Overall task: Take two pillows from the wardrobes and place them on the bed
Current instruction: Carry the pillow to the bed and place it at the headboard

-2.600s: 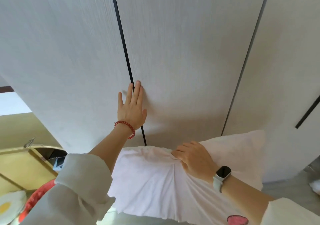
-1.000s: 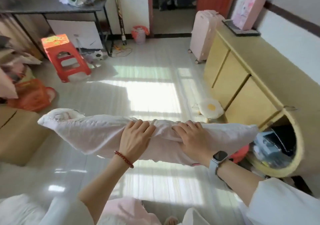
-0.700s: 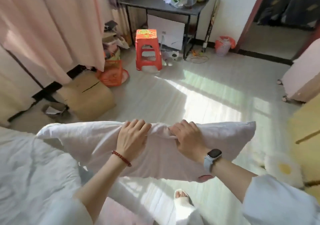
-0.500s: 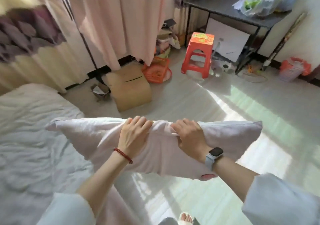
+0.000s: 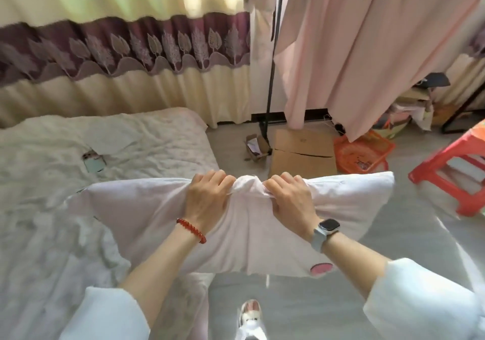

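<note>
A pale pink pillow [image 5: 147, 208] hangs in the air in front of me, held by its bunched top edge. My left hand [image 5: 207, 198], with a red bead bracelet, grips the fabric left of centre. My right hand [image 5: 291, 200], with a watch on the wrist, grips it just to the right. The pillow's left end overlaps the edge of the bed [image 5: 52, 161], which has a rumpled whitish cover and fills the left half of the view. A small pink patch shows at the pillow's lower right corner. No second pillow is visible.
A phone [image 5: 94, 162] lies on the bed. Beyond the bed's corner stand a cardboard box [image 5: 304, 153], an orange basket [image 5: 363, 153] and a red plastic stool [image 5: 451, 179]. Curtains [image 5: 126, 51] and hanging pink cloth [image 5: 354, 46] close off the back. My foot [image 5: 250, 316] is on the grey floor.
I closed the wardrobe door with my left hand, then took the pillow in both hands and turned left across the room. The bed has come into view under the pillow's left end.
</note>
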Motion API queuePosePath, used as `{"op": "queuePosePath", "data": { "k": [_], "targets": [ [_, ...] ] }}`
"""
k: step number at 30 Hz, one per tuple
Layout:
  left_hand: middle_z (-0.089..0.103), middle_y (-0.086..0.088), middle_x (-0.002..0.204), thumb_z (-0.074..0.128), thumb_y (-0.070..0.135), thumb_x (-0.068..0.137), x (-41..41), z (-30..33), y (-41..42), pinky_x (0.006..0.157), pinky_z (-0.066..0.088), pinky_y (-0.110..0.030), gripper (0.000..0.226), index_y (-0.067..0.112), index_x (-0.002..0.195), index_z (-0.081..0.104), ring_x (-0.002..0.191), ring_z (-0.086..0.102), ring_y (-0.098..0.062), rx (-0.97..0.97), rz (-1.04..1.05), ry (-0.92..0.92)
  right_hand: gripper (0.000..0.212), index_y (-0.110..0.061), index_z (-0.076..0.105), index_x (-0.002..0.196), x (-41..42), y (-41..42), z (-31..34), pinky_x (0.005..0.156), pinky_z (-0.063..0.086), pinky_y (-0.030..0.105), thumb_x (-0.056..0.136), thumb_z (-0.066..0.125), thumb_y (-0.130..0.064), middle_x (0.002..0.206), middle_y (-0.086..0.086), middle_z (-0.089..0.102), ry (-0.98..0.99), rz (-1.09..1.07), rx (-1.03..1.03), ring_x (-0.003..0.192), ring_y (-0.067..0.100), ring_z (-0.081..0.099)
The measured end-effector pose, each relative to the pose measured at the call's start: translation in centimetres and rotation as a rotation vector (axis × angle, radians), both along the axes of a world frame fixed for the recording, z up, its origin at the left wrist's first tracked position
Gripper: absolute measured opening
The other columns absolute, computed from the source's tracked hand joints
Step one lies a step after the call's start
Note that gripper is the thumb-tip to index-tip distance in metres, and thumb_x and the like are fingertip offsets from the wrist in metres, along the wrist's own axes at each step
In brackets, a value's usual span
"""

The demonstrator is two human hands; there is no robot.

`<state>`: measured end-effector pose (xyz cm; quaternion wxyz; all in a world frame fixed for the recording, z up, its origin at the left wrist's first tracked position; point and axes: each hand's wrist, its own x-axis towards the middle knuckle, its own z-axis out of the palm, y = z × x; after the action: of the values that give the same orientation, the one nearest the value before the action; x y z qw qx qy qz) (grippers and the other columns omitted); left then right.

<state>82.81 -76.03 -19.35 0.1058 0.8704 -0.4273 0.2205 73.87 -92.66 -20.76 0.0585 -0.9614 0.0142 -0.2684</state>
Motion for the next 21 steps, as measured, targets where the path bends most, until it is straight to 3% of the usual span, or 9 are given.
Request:
{"op": "queuePosePath", "data": {
  "k": [3,7,9,13,16,21],
  "targets": [
    [0.059,-0.007,0.060,0.080,-0.001,0.058,6.8,0.4,-1.2,0.059,0.028,-0.032,0.023,0.010,0.070,0.064,0.055,0.059,-0.026,-0.002,0.054,0.000,0.020,-0.011,0.061,0.070,7.6,-1.6,0.4,0.049,0.043,0.031,0.066,0.045,0.000,0.061,0.004,0.060,0.023,0.062,0.005,0.057,0.027,0.056],
    [0.060,-0.005,0.061,0.070,0.003,0.062,14.6,0.5,-3.4,0.057,0.034,-0.031,0.013,0.012,0.069,0.064,0.055,0.059,-0.025,-0.004,0.087,-0.025,0.026,-0.012,0.061,0.071,16.3,-4.4,0.7,0.049,0.043,0.032,0.069,0.036,-0.007,0.062,0.004,0.060,0.042,0.119,-0.005,0.059,0.028,0.056],
    [0.060,-0.005,0.062,0.069,0.003,0.063,18.4,0.5,-4.8,0.052,0.042,-0.034,0.012,0.012,0.070,0.064,0.055,0.058,-0.025,-0.005,0.116,-0.033,0.024,-0.011,0.062,0.073,20.5,-6.1,0.6,0.050,0.043,0.032,0.068,0.039,-0.004,0.064,0.004,0.060,0.050,0.140,-0.001,0.060,0.028,0.056],
    [0.059,-0.005,0.060,0.057,0.003,0.069,26.7,0.7,-8.5,0.052,0.041,-0.032,0.011,0.012,0.069,0.063,0.055,0.057,-0.025,-0.046,0.170,-0.071,0.025,-0.010,0.063,0.075,30.1,-10.1,1.0,0.050,0.044,0.031,0.057,0.064,0.007,0.064,0.005,0.061,0.035,0.178,0.015,0.059,0.028,0.057],
    [0.060,-0.006,0.061,0.056,0.004,0.069,32.8,0.8,-11.5,0.053,0.041,-0.033,0.010,0.011,0.070,0.064,0.055,0.058,-0.026,-0.052,0.234,-0.086,0.026,-0.010,0.063,0.074,37.3,-13.2,1.2,0.049,0.045,0.032,0.056,0.067,0.008,0.063,0.005,0.062,0.016,0.240,0.019,0.058,0.028,0.057],
    [0.058,-0.007,0.061,0.075,-0.004,0.060,41.4,1.2,-15.1,0.055,0.038,-0.035,0.020,0.010,0.070,0.064,0.056,0.057,-0.027,-0.025,0.397,-0.013,0.030,-0.010,0.065,0.075,48.0,-17.2,1.9,0.051,0.044,0.031,0.053,0.068,0.010,0.062,0.004,0.062,0.030,0.355,0.029,0.058,0.027,0.057]
  ]
}}
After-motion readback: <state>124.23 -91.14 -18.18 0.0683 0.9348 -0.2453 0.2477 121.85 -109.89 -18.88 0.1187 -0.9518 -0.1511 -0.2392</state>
